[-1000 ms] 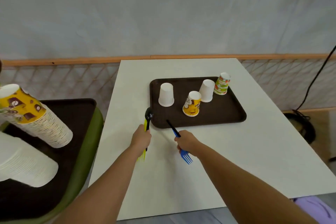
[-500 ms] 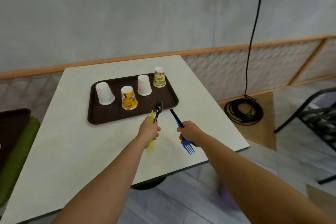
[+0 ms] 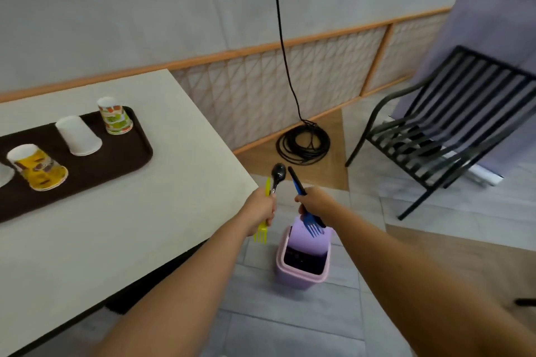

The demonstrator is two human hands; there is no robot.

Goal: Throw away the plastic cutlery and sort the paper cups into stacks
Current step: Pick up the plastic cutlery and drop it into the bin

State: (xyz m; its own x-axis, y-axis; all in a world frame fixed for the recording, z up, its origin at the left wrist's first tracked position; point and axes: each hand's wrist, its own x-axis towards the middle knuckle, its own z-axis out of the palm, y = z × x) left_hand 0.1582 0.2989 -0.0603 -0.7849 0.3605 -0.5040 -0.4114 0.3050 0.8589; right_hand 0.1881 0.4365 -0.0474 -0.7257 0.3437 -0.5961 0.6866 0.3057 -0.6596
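My left hand [image 3: 261, 206] is clamping the yellow fork [image 3: 262, 232] and black spoon [image 3: 278, 175] at the counter's [image 3: 145, 211] right corner. My right hand [image 3: 314, 201] is clamping the blue fork [image 3: 311, 226], tines pointing down. The lilac bin [image 3: 295, 280] is standing on the floor, seemingly below the right hand, the nearer one.

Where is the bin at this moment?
In the head view the pink bin stands on the floor, low and centre, just off the table's edge. It lies right under the right hand, which holds a blue fork.
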